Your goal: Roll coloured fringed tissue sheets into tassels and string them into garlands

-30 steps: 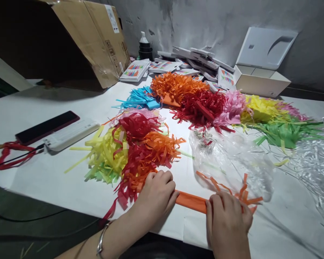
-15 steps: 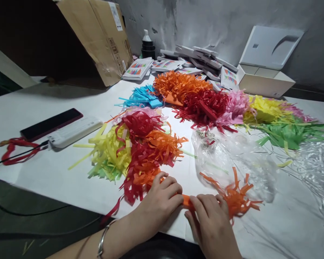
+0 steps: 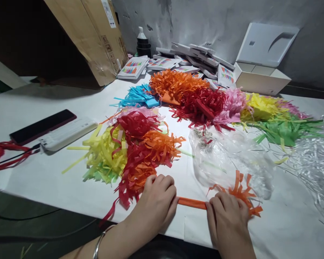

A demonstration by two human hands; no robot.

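Note:
An orange tissue-paper tassel stretches between my hands near the front edge of the table. Its rolled middle (image 3: 192,203) shows as a narrow flat band. My left hand (image 3: 160,197) is closed on the left part of it, and orange fringe (image 3: 143,174) shows just beyond those fingers, over red strips. Closed on the right part, my right hand (image 3: 229,214) has loose orange fringe (image 3: 243,192) fanning out past it. A heap of red fringed paper (image 3: 137,124), with yellow strips (image 3: 108,151) and more orange ones, lies beside my left hand.
A clear plastic bag (image 3: 232,158) lies beyond my right hand, silvery tinsel (image 3: 313,162) farther right. Colored tassels (image 3: 205,100) line the back, before stacked flat packs (image 3: 194,54) and an open white box (image 3: 263,79). A phone (image 3: 43,126), power bank (image 3: 70,135) and carton (image 3: 94,39) are left.
My hands have moved apart, the right one to the right, so a longer piece of the orange band shows between them. The view has shifted slightly.

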